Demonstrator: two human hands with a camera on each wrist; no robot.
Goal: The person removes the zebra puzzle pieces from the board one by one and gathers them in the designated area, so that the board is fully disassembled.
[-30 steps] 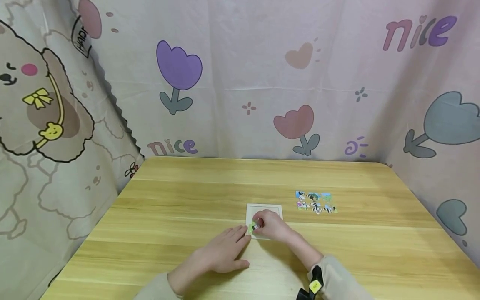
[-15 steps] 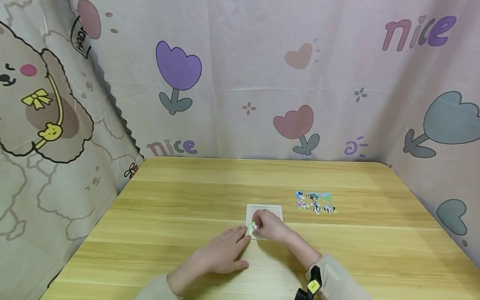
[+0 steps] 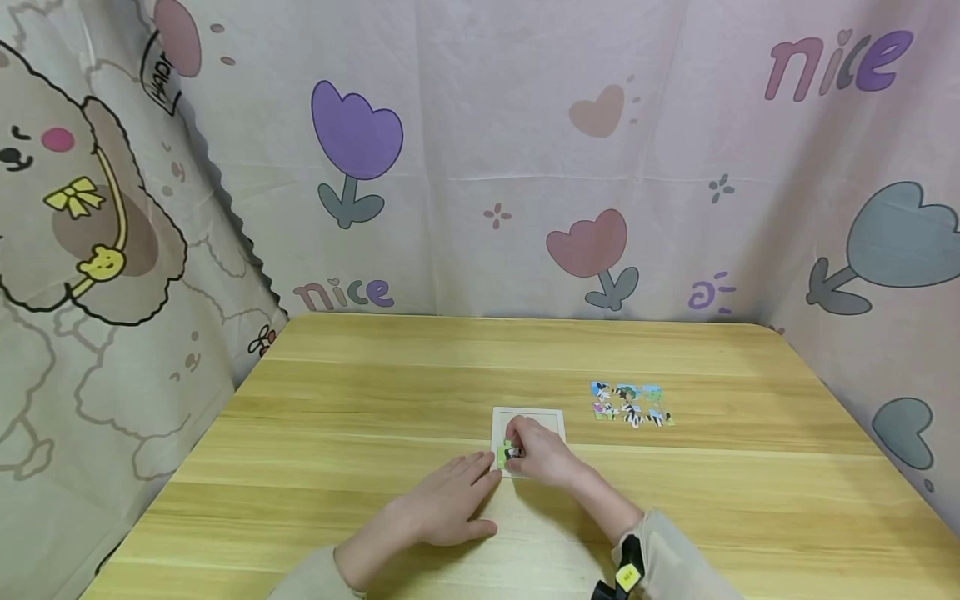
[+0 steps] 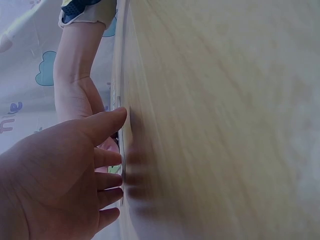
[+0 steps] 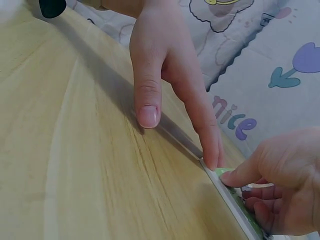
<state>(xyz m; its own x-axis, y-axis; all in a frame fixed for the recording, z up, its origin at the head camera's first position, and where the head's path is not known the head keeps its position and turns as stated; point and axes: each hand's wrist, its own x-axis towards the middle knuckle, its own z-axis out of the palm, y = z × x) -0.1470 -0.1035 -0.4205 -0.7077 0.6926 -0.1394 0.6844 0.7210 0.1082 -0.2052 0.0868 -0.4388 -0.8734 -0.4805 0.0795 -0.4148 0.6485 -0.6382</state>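
Observation:
A white, square puzzle tray [image 3: 528,411] lies on the wooden table. In its near left corner sits a green puzzle piece with a black-and-white figure [image 3: 513,453], partly covered by my fingers. My right hand [image 3: 549,452] reaches over the tray and pinches that piece between thumb and fingers; the right wrist view shows the thumb on its green part [image 5: 220,171]. My left hand [image 3: 452,500] lies nearly flat with fingers outstretched, its fingertips touching the tray's left edge. Its thumb is spread apart over the wood.
Several colourful puzzle pieces [image 3: 632,406] with animal pictures lie in two rows right of the tray. A printed curtain [image 3: 480,167] hangs behind the table [image 3: 375,375] and along both sides. A black wrist strap [image 3: 632,554] with a yellow tag is on my right wrist.
The piece beneath my right fingers has tilted or shifted a little, and its dark markings show more than half a second ago. Both hands stay nearly in place.

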